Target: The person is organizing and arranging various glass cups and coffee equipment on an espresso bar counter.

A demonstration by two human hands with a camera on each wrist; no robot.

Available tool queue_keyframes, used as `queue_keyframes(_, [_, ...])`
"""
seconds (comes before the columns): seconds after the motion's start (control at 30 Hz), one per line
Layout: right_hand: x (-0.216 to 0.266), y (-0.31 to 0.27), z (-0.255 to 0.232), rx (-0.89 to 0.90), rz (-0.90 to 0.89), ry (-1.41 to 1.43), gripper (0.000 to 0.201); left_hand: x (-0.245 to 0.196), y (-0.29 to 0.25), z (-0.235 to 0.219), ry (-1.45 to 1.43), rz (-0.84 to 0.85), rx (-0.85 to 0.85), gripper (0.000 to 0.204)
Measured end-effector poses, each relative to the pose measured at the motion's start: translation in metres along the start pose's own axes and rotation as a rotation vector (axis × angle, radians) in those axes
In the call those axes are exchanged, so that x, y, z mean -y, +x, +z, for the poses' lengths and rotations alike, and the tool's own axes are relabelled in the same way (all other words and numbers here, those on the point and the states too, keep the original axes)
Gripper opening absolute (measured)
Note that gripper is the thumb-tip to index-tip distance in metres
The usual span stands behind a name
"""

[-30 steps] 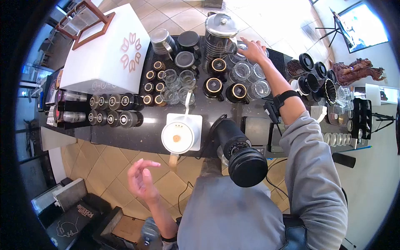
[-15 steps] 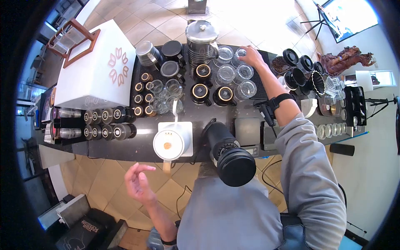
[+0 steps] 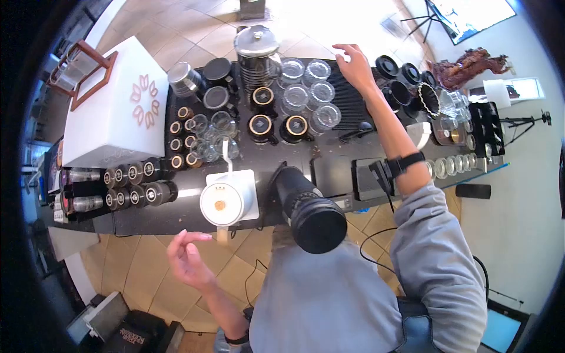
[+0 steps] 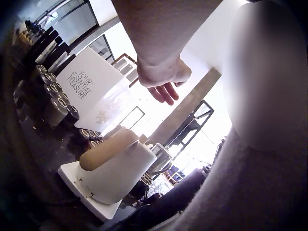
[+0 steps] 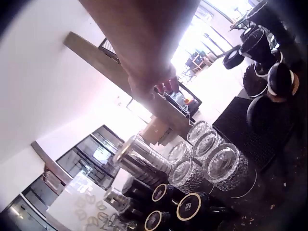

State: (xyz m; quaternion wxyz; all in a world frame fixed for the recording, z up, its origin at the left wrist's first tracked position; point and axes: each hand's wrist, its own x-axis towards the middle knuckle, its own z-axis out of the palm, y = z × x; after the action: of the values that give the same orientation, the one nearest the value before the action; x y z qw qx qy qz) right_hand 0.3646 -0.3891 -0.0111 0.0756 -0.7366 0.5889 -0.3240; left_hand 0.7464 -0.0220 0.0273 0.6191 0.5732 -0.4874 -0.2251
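My right hand (image 3: 355, 67) reaches over the far side of the counter with its fingers loosely bent and nothing in them. Beside it, to the left, several upturned clear textured glasses (image 3: 325, 117) stand in a cluster; the right wrist view shows the glasses (image 5: 226, 166) below the hand. Loosely curled and holding nothing, my left hand (image 3: 189, 259) hovers in front of the counter's near edge. Closest to it is a white gooseneck kettle (image 3: 218, 206) with a wooden handle (image 3: 222, 236), standing on a white base (image 3: 250, 200).
A black ribbed mat (image 3: 350, 97) lies under the right forearm. Black mugs (image 3: 260, 126) and a French press (image 3: 257, 56) stand left of the glasses. A black grinder (image 3: 306, 209) leans near my body. Drippers (image 3: 429, 100) are at right, a white box (image 3: 115, 106) at left.
My right hand has let go of a glass at the back of the cluster and moved right, clear of the glasses. The head view has turned right. My left hand keeps its loose pose.
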Motion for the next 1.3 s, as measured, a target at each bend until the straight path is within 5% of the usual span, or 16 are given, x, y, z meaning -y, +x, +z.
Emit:
queue_keyframes(0.1, [0.038, -0.042, -0.079, -0.015, 0.049, 0.123, 0.025, 0.000, 0.005, 0.005, -0.094, 0.075, 0.023, 0.028])
queue_keyframes(0.33, [0.017, -0.189, -0.246, -0.138, 0.212, 0.654, 0.018, -0.031, 0.007, 0.032, -0.164, 0.256, -0.064, 0.026])
queue_keyframes(0.47, [-0.054, -0.308, -0.298, -0.298, 0.370, 0.743, 0.019, -0.070, -0.006, 0.063, -0.135, 0.357, -0.175, 0.027])
queue_keyframes(0.7, [-0.191, -0.542, -0.336, -0.302, 0.813, 0.715, 0.019, -0.158, -0.093, 0.146, -0.017, 0.527, -0.263, 0.032])
queue_keyframes(0.83, [-0.257, -0.689, -0.333, -0.200, 1.075, 0.681, 0.019, -0.168, -0.145, 0.222, 0.038, 0.710, 0.015, 0.027])
queue_keyframes(0.97, [-0.299, -0.828, -0.306, -0.019, 1.191, 0.562, 0.014, -0.194, -0.210, 0.335, -0.256, 0.409, 0.364, 0.023])
queue_keyframes(1.03, [-0.291, -0.857, -0.309, 0.103, 1.365, 0.612, 0.016, -0.201, -0.242, 0.380, -0.210, 0.272, 0.582, 0.022])
queue_keyframes(1.17, [-0.305, -0.901, -0.286, 0.203, 1.534, 0.718, 0.018, -0.209, -0.286, 0.455, -0.024, 0.265, 1.051, 0.025])
queue_keyframes(1.3, [-0.299, -0.851, -0.325, 0.317, 1.513, 0.639, 0.023, -0.196, -0.310, 0.521, -0.077, 0.200, 1.282, 0.028])
